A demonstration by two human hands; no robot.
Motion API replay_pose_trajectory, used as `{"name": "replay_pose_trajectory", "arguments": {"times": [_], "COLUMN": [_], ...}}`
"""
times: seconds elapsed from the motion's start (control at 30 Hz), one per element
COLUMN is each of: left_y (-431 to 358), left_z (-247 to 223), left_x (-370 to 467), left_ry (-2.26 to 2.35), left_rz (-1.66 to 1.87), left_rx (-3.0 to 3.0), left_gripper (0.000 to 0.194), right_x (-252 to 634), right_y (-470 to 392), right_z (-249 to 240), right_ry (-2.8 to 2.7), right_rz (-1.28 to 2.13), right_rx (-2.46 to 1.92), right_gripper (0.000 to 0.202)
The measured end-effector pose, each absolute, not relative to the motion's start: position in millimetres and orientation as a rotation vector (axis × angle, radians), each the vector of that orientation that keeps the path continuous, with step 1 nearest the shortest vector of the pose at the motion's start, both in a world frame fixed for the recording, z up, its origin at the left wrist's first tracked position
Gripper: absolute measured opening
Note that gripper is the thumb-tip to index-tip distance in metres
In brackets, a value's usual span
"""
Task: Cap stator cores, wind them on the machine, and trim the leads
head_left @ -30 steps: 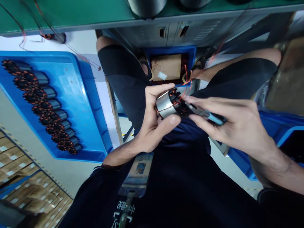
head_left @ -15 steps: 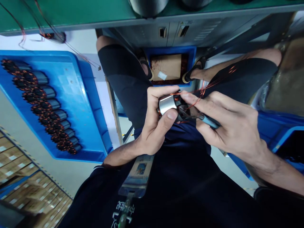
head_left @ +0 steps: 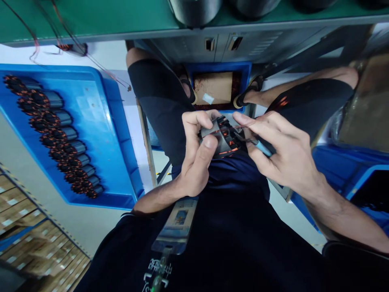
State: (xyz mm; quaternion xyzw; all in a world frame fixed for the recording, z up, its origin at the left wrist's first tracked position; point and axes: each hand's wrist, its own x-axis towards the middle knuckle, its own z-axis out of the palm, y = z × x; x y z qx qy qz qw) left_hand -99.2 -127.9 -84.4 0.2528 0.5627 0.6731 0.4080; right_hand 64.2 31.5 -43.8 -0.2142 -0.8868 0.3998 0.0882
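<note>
Over my lap, my left hand (head_left: 197, 150) is closed round a motor stator (head_left: 223, 140), a grey metal ring with a black end and copper windings. The thumb and fingers press on its metal side, and the wound end faces right. My right hand (head_left: 279, 146) is wrapped round small pliers (head_left: 263, 148) with a blue handle. Their dark jaws are at the stator's wound end, blurred, so I cannot tell whether they touch it. A reddish copper wire (head_left: 240, 127) runs across the stator towards my right thumb and index finger.
On the left, a blue tray (head_left: 109, 162) holds a row of several stators (head_left: 57, 138). A green bench (head_left: 106, 20) with dark cylinders (head_left: 196, 10) is ahead. Between my feet lies a blue bin (head_left: 219, 67) with cardboard and wire scraps. Another blue bin (head_left: 334, 162) stands right.
The stator has turned in my left hand, so its wound end shows more. My right hand has shifted slightly left with the pliers. The long loose wires have swung and look blurred.
</note>
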Motion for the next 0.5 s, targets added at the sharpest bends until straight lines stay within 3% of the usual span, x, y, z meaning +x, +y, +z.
{"name": "replay_pose_trajectory", "arguments": {"times": [0.17, 0.37, 0.5], "left_y": [-125, -121, -117], "left_z": [-75, -78, -73], "left_x": [-97, -95, -91], "left_ry": [1.26, 1.214, 1.212], "left_rz": [1.737, 1.815, 1.811], "left_rx": [0.564, 0.608, 0.562], "left_gripper": [0.014, 0.017, 0.013], "right_x": [61, 59, 58], "right_y": [27, 25, 27], "right_z": [-33, -27, -25], "right_ry": [-2.658, -2.584, -2.652], "right_rz": [1.081, 1.191, 1.087], "right_rx": [-0.602, -0.67, -0.645], "right_gripper": [0.081, 0.066, 0.066]}}
